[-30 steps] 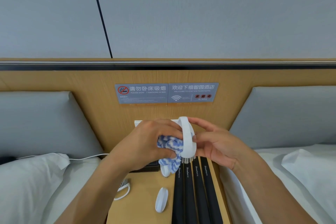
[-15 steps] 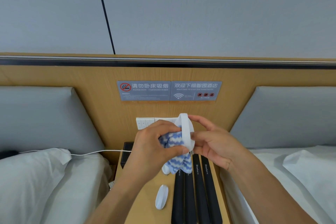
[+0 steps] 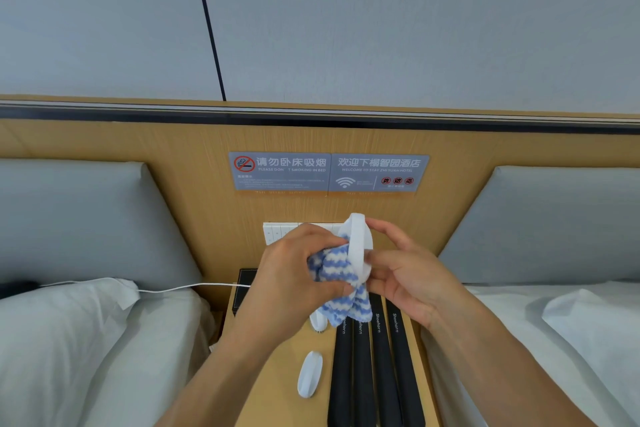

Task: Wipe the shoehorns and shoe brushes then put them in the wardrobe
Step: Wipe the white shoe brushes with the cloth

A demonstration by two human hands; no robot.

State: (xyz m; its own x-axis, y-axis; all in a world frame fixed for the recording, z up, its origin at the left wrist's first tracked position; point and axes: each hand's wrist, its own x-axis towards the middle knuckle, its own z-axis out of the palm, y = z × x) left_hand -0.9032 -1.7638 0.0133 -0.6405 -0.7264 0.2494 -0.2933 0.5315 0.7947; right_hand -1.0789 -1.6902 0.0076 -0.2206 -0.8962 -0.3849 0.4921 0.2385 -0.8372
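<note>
Both hands raised together above the wooden nightstand [image 3: 277, 381], between two beds, in front of the wood headboard panel.

Right hand [image 3: 412, 277]: fingers curled round a white shoe brush [image 3: 358, 250], held upright on edge; forefinger reaches over the top of the brush, thumb lies against its near face. Bristles not visible from here.

Left hand [image 3: 294, 274]: fingers bunched tight round a blue-and-white striped cloth [image 3: 337, 274], pressing it against the left face of the held brush. A loose tail of the cloth hangs down below the hands, covering the top ends of the shoehorns.

On the nightstand: four black shoehorns [image 3: 374, 371] lie side by side, touching, lengthwise toward the camera; "Shoehorn" printed near their far ends. Just left of them a second white brush [image 3: 310, 374] lies flat. A third white brush [image 3: 318, 321] is partly hidden under the hanging cloth, a few bristles showing at its near end.

Behind the hands: white switch plate [image 3: 277, 232] on the panel, grey sign [image 3: 329, 172] above it with a no-smoking mark and wifi symbol. A white cable [image 3: 180, 288] runs from the left bed's pillow [image 3: 52, 340] toward a dark box [image 3: 246, 288] at the back of the nightstand.
</note>
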